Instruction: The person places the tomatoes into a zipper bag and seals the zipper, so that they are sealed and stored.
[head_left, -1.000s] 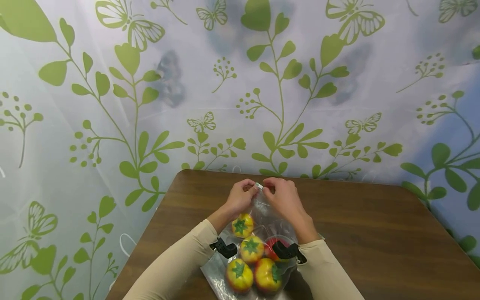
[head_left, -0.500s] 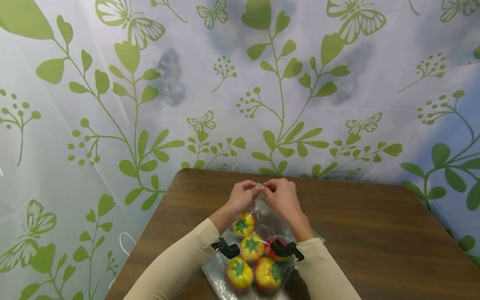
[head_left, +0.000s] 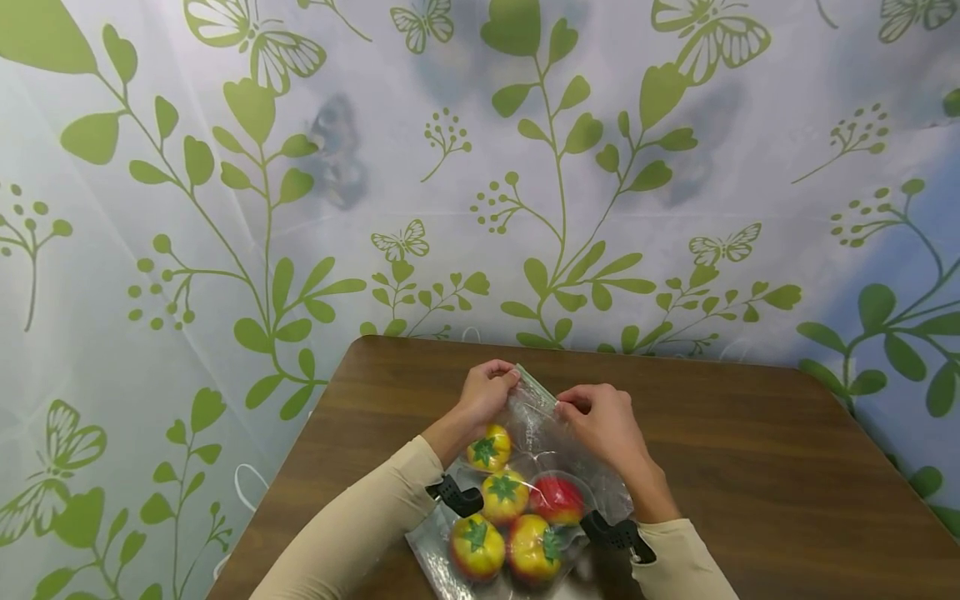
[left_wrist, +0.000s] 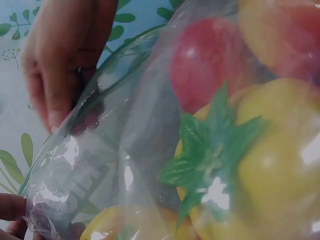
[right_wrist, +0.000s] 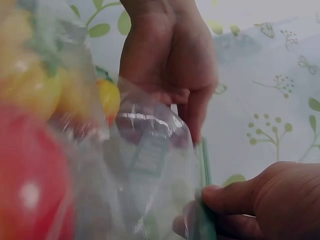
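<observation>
A clear zip-top bag lies on the table with several tomato- or persimmon-like fruits in it. Most are yellow and red with green leafy tops, such as the yellow fruit; a red fruit shows at the right. My left hand pinches the far left end of the bag's greenish seal strip. Thumb and fingers of my right hand pinch the same strip further right, apart from the left hand. The right wrist view shows this right hand close up, gripping the strip.
The brown wooden table extends to the right of the bag. Behind it hangs a pale cloth with green leaves and butterflies. Black wrist devices, such as the left device, jut over the bag.
My right hand has moved right and toward me along the seal strip, away from my left hand. A stretch of strip now shows between them. The left hand stays at its end.
</observation>
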